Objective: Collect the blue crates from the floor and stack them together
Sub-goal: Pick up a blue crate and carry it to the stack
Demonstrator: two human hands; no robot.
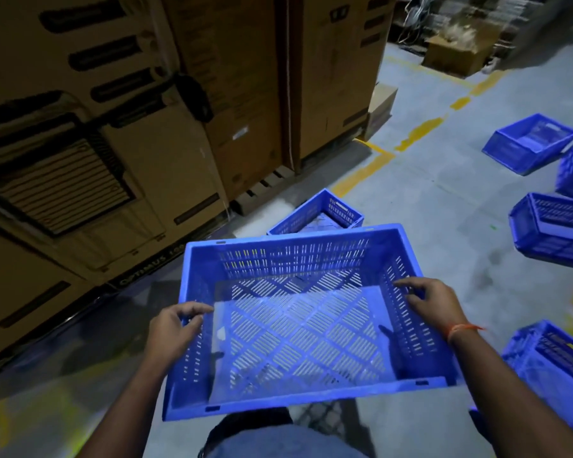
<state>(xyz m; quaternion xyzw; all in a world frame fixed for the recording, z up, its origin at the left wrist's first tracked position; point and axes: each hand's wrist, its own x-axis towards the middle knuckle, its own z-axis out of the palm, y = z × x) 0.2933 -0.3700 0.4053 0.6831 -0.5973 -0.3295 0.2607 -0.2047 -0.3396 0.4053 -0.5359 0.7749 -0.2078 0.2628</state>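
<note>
Place: you're in a warehouse | left and top: tall cardboard cartons [119, 127] on a wooden pallet [262, 188] | floor: grey concrete with yellow lane lines [420, 133] | right: scattered blue crates [530, 143]

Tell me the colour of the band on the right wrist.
Orange, a thin thread band just behind the right hand; head view.

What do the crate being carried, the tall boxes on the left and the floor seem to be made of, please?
Held crate: apparently moulded plastic, blue with a slight sheen, slotted walls and base.
Tall boxes: brown cardboard, matt, with printed black marks and creased edges.
Floor: probably concrete, grey and dull, with worn yellow painted lines.
</note>
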